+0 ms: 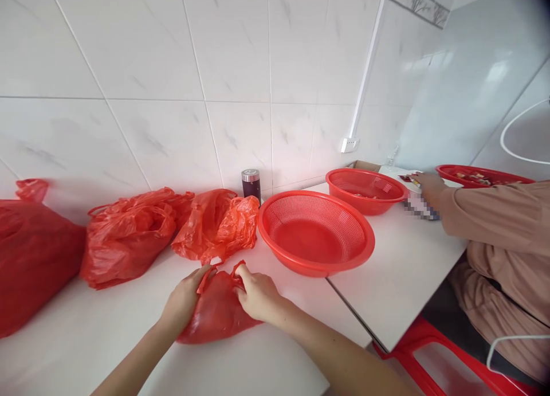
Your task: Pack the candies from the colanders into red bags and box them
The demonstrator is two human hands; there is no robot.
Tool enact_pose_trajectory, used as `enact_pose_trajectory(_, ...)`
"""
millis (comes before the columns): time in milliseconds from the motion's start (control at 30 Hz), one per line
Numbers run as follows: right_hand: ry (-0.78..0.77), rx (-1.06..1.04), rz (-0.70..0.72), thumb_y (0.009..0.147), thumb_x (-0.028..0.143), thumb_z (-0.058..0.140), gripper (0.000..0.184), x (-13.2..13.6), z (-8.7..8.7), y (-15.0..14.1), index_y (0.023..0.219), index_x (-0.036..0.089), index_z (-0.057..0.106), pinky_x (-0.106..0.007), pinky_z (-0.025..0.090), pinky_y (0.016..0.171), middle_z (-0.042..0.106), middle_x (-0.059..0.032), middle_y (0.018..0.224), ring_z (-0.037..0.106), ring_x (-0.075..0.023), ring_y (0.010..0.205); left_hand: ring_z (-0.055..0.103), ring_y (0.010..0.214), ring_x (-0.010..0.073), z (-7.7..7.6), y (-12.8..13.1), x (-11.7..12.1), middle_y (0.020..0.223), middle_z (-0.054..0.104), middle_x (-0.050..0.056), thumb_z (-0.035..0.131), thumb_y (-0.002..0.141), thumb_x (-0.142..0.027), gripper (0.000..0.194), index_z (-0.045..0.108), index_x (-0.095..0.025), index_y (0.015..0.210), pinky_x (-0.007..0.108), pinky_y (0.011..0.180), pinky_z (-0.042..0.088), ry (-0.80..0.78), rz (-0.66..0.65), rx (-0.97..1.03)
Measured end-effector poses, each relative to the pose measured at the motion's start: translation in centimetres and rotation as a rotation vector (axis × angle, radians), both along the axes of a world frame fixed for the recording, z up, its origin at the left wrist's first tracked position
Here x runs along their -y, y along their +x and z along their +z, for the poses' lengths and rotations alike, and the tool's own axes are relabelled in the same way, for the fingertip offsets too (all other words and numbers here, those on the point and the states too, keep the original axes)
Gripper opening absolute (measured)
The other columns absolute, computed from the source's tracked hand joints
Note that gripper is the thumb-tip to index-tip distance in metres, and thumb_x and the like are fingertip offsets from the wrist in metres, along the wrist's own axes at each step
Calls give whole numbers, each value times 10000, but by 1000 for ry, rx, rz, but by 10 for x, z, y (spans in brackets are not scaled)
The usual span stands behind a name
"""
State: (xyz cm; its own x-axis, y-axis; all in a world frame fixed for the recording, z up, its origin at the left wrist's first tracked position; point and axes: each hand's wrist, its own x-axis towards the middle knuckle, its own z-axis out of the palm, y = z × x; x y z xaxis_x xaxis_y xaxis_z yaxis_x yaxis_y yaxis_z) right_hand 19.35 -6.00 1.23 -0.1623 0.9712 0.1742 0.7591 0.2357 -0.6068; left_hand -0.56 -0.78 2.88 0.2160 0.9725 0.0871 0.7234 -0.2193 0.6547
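Note:
A filled red plastic bag rests on the white table in front of me. My left hand is closed on the upper left of the bag, at its gathered top. On the other side, my right hand pinches the bag's upper right corner. What lies inside the bag does not show clearly through the plastic. Just beyond my hands is a crumpled red plastic bag. To the right of them stands a red perforated basket with nothing visible in it.
More red bags, one bulging and one wrinkled, line the left side. A dark tumbler stands by the tiled wall. At right, a person sits near a second basket and a third basket holding small items.

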Motion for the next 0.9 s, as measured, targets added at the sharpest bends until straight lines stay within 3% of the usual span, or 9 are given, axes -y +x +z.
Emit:
enact_pose_trajectory(100, -25, -35, -18, 864, 284, 492, 225, -11, -2, 1, 1086, 248, 481, -283, 362, 640, 698, -48, 930, 662, -228, 824, 567, 1215, 292, -3, -1, -10, 1299, 634, 46, 296, 894, -388, 479, 629, -282, 1221, 400, 1013, 417, -90, 49, 19)
enact_pose_trajectory(200, -40, -76, -41, 864, 307, 507, 226, -18, -4, 1, 1083, 254, 492, -271, 387, 661, 700, -39, 957, 667, -214, 865, 518, 1274, 296, -8, -4, -18, 1342, 602, 33, 305, 866, -344, 491, 618, -282, 1239, 410, 1051, 385, -85, 73, 18)
enact_pose_trajectory(433, -79, -273, -79, 827, 300, 535, 143, -23, -11, 7, 966, 276, 515, -281, 413, 685, 697, -3, 932, 657, -211, 831, 553, 1231, 319, -19, -3, -30, 1204, 690, 30, 391, 770, -279, 425, 673, -264, 1087, 443, 1076, 368, -31, 24, 104)
enact_pose_trajectory(567, -100, -515, -83, 801, 260, 551, 124, -19, -16, 8, 911, 246, 495, -263, 429, 700, 662, -1, 879, 624, -175, 798, 597, 1169, 322, -10, 5, -17, 1182, 699, 77, 508, 807, -397, 407, 665, -199, 1126, 436, 1048, 417, -130, 67, 275)
enact_pose_trajectory(700, -135, -671, -16, 790, 257, 553, 135, -13, -11, 7, 799, 227, 422, -251, 431, 686, 564, 24, 775, 554, -143, 720, 641, 1095, 317, 4, 5, 2, 1111, 727, 99, 584, 799, -550, 487, 704, -152, 1053, 413, 1008, 465, -221, 143, 429)
enact_pose_trajectory(800, -163, -753, 52, 793, 269, 557, 192, -12, -3, 9, 768, 226, 372, -240, 413, 665, 492, 43, 738, 503, -126, 689, 635, 1109, 318, 13, -6, 11, 1139, 718, 102, 589, 796, -576, 537, 704, -146, 1096, 403, 986, 486, -218, 211, 490)
enact_pose_trajectory(900, -165, -754, 75, 800, 289, 557, 243, -12, 0, 12, 751, 229, 327, -231, 383, 629, 429, 54, 712, 447, -117, 659, 626, 1125, 316, 14, -19, 14, 1176, 703, 97, 566, 823, -538, 542, 679, -146, 1181, 384, 968, 499, -206, 183, 461)
